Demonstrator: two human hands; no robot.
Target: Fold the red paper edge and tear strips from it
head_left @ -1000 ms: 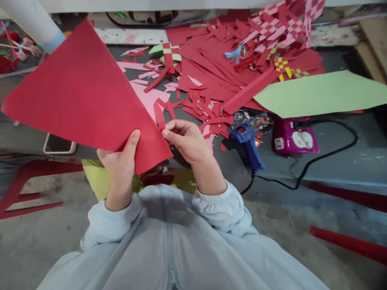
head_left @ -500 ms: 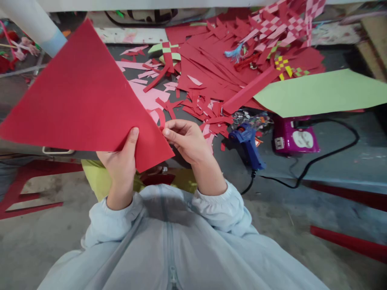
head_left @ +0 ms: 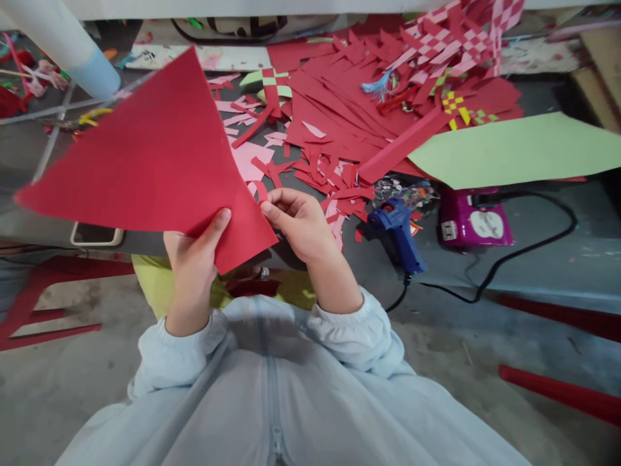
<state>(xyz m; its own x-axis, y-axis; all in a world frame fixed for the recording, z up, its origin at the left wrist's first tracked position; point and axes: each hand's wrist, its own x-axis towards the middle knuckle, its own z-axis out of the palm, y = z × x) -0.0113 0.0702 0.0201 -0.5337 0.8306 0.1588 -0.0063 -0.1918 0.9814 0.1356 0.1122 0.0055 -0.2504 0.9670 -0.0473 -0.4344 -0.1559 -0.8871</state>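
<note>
My left hand (head_left: 194,259) grips a large red paper sheet (head_left: 145,149) near its lower right end, thumb on top and fingers hidden beneath. The sheet is raised over the table's front edge and bends slightly. At the sheet's right edge, my right hand (head_left: 303,223) is closed in a pinch. A narrow red paper strip (head_left: 261,190) curls up from those fingertips. Whether the strip is joined to the sheet cannot be made out.
Red and pink paper scraps (head_left: 330,178) and stacked red paper (head_left: 334,116) cover the table. A blue glue gun (head_left: 400,236), a purple power box (head_left: 475,220) with a black cord and a green sheet (head_left: 514,149) lie right. A phone (head_left: 97,234) lies left.
The large red sheet has swung, its top corner moving right and its left corner inward, and it bends more. The phone and yellow-handled tool behind it now show more. My right hand has barely moved.
</note>
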